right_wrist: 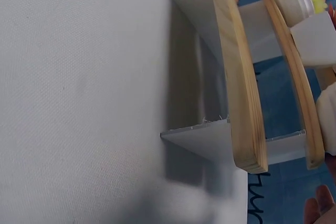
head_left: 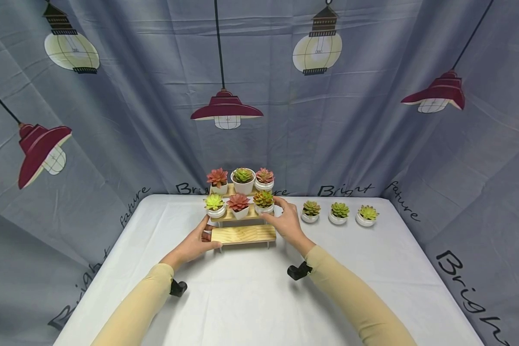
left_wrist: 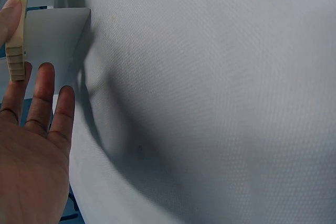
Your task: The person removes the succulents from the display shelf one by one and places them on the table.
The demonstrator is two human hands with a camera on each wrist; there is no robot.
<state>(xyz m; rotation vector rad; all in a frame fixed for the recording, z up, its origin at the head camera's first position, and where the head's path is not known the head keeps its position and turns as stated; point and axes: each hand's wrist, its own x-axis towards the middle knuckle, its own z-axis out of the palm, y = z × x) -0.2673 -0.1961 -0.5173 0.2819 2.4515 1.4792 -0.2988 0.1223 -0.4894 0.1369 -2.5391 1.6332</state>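
Note:
A three-step wooden stand [head_left: 243, 234] with white side supports stands near the back of the white table. My left hand [head_left: 194, 245] grips its left end, thumb on the front of the lowest step, which is bare. In the left wrist view the thumb lies over the board [left_wrist: 17, 51], the other fingers stretched past its end. My right hand [head_left: 288, 223] pinches the white pot of a green-and-red succulent [head_left: 264, 199] at the right of the middle step. Beside it on that step are a red succulent [head_left: 238, 202] and a yellow-green succulent [head_left: 214, 202].
On the top step sit a red succulent [head_left: 217, 177], a green succulent [head_left: 243, 176] and a pinkish one [head_left: 264, 176]. Right of the stand, three potted green succulents [head_left: 339, 210] stand in a row on the table [head_left: 259, 298]. A grey-blue curtain [head_left: 259, 144] hangs behind.

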